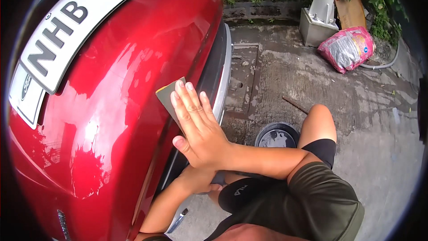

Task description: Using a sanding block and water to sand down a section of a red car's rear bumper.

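Note:
My right hand (199,127) lies with fingers outstretched over a grey-green sheet of sandpaper (166,97), pressing it flat on the lower edge of a glossy red car panel (129,120). A yellowish strip shows along the sheet's upper edge, and the thumb stays apart from it. Under my right wrist, my left hand (196,180) is close to the dark trim below the panel. Its fingers are mostly hidden, so its grip cannot be made out. Wet-looking patches and reflections mark the red paint.
A white plate (67,22) with dark characters is fixed on the panel. A black basin (277,136) with liquid stands by my bare knee. Behind are a stick (295,105), a pink sack (347,49), a post (324,0) on a concrete base and a grey hose (385,65).

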Demonstrator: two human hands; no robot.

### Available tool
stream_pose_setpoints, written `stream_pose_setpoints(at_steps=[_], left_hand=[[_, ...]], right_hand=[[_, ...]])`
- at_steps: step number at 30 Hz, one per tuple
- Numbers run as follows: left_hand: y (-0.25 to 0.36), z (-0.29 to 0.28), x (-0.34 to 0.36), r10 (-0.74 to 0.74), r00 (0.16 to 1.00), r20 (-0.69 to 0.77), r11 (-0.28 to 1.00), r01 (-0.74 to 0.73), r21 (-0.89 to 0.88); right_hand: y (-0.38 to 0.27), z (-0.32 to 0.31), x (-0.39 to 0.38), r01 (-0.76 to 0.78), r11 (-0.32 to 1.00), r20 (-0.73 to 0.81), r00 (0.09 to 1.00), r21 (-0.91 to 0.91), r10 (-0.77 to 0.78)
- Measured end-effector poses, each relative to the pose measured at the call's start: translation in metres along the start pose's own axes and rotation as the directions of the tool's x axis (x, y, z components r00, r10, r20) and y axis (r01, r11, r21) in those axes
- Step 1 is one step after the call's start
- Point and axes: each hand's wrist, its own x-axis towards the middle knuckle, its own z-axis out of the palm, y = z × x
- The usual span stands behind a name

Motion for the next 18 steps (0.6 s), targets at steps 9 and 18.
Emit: stream_pose_setpoints(at_steps=[9,18], left_hand=[[0.007,-0.006,0.009,-0.217,0.914,0.343,0.974,0.226,0.015],[0.009,-0.005,0.007,-0.156,0.958,0.241,0.988,0.147,0.055]], right_hand=[[0.012,-0.008,0.004,-0.015,0.994,0.046,0.999,-0.106,0.02],[0.043,-0.02,0.053,-0.013,0.995,-0.074,0.997,-0.099,0.006]])
